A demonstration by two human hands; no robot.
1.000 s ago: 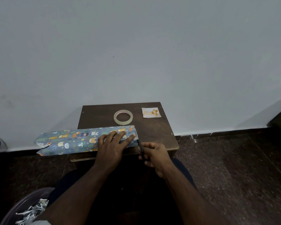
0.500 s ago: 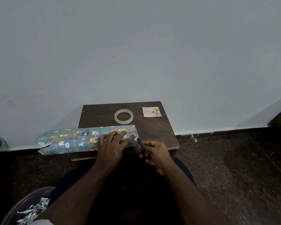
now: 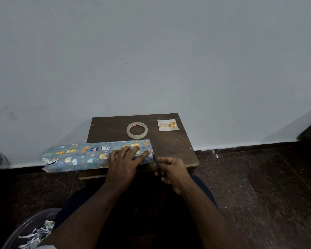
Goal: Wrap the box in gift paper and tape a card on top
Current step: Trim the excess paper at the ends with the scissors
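Small dark counter (image 3: 171, 146) against wall. Left hand (image 3: 124, 160) flat on right end of gift paper (image 3: 83, 156), which overhangs counter's left edge. Right hand (image 3: 171, 169) at counter's near edge grips dark scissors (image 3: 157, 163). Tape roll (image 3: 137, 129) and card (image 3: 167, 125) at counter's far side.

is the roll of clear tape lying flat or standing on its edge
Lying flat. The clear tape roll shows its full ring and open centre on the dark wooden table.
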